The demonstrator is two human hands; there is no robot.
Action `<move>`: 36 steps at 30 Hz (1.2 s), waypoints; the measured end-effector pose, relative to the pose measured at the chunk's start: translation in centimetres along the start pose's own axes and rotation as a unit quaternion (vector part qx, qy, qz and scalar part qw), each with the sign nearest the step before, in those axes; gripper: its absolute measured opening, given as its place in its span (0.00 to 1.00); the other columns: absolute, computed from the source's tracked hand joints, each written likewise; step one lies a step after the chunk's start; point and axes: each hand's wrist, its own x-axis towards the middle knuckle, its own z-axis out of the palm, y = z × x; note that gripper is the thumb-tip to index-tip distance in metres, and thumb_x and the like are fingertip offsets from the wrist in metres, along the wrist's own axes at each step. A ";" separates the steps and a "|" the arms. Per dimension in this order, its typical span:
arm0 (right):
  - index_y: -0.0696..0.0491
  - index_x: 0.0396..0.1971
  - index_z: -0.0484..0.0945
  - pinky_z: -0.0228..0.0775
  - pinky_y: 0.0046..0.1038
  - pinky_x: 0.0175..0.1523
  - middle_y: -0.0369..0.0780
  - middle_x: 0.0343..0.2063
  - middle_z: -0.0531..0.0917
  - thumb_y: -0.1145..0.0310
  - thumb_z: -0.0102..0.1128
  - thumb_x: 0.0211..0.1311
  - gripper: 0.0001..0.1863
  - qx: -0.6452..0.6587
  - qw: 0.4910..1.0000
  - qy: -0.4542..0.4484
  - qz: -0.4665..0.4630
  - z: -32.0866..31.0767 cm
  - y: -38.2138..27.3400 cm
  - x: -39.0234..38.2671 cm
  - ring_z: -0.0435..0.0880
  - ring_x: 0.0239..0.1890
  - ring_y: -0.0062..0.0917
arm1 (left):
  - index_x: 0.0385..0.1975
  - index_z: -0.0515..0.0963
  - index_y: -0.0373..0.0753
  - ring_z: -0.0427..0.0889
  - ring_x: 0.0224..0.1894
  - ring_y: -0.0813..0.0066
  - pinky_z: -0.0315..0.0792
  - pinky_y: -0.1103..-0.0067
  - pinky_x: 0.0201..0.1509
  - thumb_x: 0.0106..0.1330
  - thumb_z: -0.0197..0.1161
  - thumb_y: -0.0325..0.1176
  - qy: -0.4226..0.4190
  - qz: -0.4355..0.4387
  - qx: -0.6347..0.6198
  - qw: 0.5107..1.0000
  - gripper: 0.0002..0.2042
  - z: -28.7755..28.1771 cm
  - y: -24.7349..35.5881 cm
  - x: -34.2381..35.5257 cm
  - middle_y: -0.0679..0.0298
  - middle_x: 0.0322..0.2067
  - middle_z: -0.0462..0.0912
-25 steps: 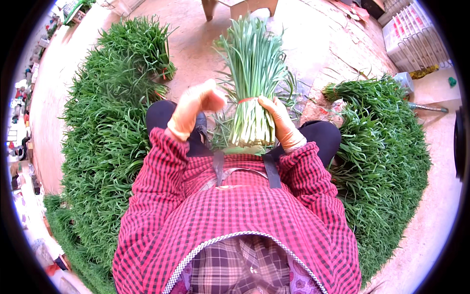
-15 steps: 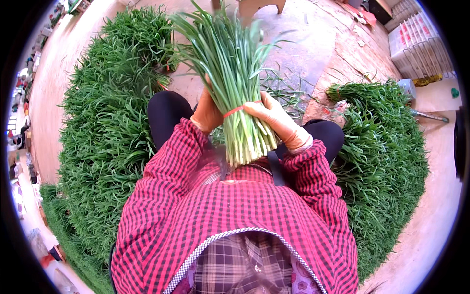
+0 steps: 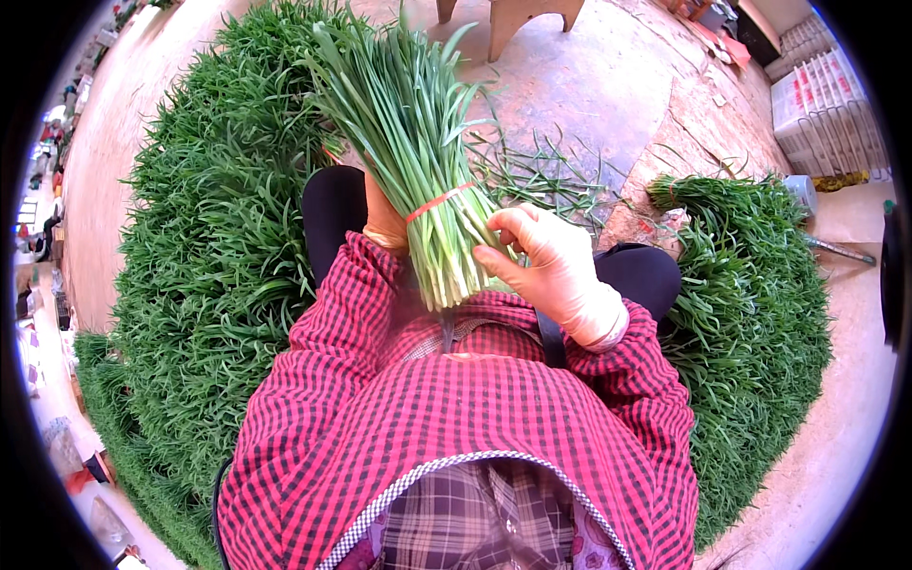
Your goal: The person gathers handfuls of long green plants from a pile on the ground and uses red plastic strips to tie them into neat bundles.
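A long bundle of green leafy stems with pale bases and a red band tilts toward the upper left above my lap. My gloved left hand grips it from behind on the left, its fingers mostly hidden by the leaves. My gloved right hand has its fingers and thumb closed on the right side of the pale stalks, just below the band.
Big piles of the same greens lie at left and right. Loose leaves litter the floor beyond my knees. A wooden stool stands at the top, white stacked goods, a bucket and a rod at right.
My left hand has come behind the bundle, which has shifted left and now leans toward the upper left. My right hand has moved from the band down onto the lower stalks.
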 end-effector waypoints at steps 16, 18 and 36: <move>0.49 0.24 0.73 0.73 0.32 0.25 0.36 0.18 0.77 0.69 0.59 0.52 0.04 -0.270 0.957 -0.049 -0.098 1.2 -0.9 1.4 0.81 0.22 0.30 | 0.54 0.75 0.41 0.80 0.50 0.62 0.74 0.65 0.57 0.73 0.49 0.51 0.035 0.066 0.014 0.997 0.22 -1.8 0.2 -0.2 0.60 0.50 0.81; 0.48 0.20 0.71 0.71 0.32 0.23 0.36 0.17 0.74 0.70 0.62 0.49 0.07 -0.251 0.961 -0.030 -0.111 1.1 -1.2 1.0 0.79 0.20 0.29 | 0.54 0.75 0.40 0.80 0.50 0.61 0.74 0.65 0.57 0.73 0.48 0.51 0.037 0.059 0.000 0.998 0.22 -2.2 0.2 -0.2 0.60 0.49 0.81; 0.50 0.45 0.77 0.76 0.30 0.32 0.39 0.46 0.79 0.62 0.67 0.55 0.18 -0.003 0.999 -0.017 -0.026 -1.7 -0.6 5.0 0.84 0.28 0.28 | 0.51 0.75 0.35 0.82 0.45 0.64 0.79 0.69 0.50 0.74 0.47 0.47 -0.021 0.026 -0.023 0.999 0.21 -0.3 0.3 -0.6 0.57 0.46 0.82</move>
